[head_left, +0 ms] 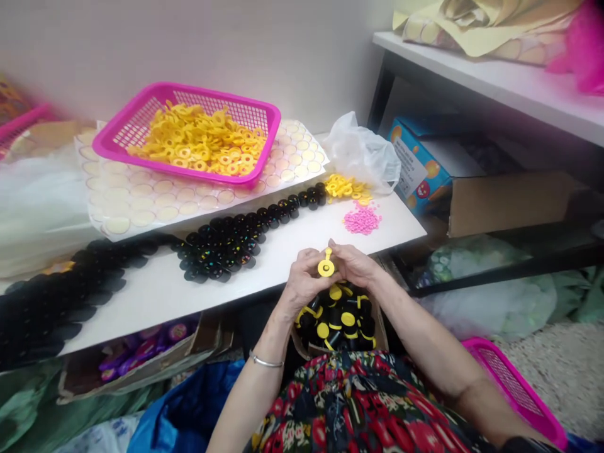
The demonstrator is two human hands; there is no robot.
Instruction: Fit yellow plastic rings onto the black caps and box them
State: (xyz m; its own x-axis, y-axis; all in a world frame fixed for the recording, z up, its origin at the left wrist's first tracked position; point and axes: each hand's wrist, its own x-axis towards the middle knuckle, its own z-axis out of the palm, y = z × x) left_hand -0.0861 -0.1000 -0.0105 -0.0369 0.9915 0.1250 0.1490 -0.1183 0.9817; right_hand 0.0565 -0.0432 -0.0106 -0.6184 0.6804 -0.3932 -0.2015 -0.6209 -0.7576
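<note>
My left hand and my right hand meet above my lap, both pinched on a small yellow ring piece held between the fingertips. Just below them a cardboard box on my lap holds several black caps with yellow rings. On the white table in front lie rows of black caps, a small heap of yellow rings and a little pile of pink bits.
A pink basket full of yellow rings sits on sheets of round stickers. A white plastic bag and a blue carton stand to the right. Another pink basket lies on the floor by my right arm.
</note>
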